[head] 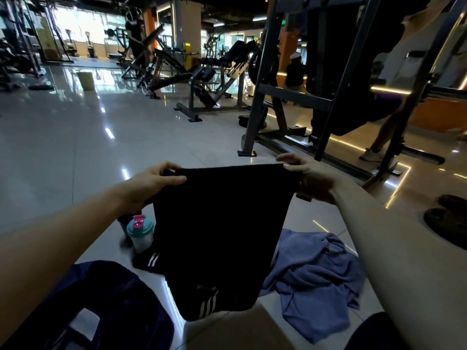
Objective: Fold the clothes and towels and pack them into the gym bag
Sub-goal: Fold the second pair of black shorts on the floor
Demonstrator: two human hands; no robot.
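A pair of black shorts [219, 231] with white side stripes hangs in the air in front of me, held up by the waistband. My left hand [151, 183] pinches the left corner of the waistband and my right hand [310, 178] pinches the right corner. The shorts' lower hem dangles just above the floor. A crumpled blue-grey towel [316, 276] lies on the floor to the lower right, partly behind the shorts. The dark navy gym bag [101, 306] sits at the lower left, with a light panel showing on it.
A shaker bottle [140, 233] with a teal lid and pink cap stands on the tiled floor beside the shorts. A black steel rack [326, 97] rises ahead on the right, a person standing behind it. Weight plates [444, 223] lie far right. Gym machines [202, 79] fill the background.
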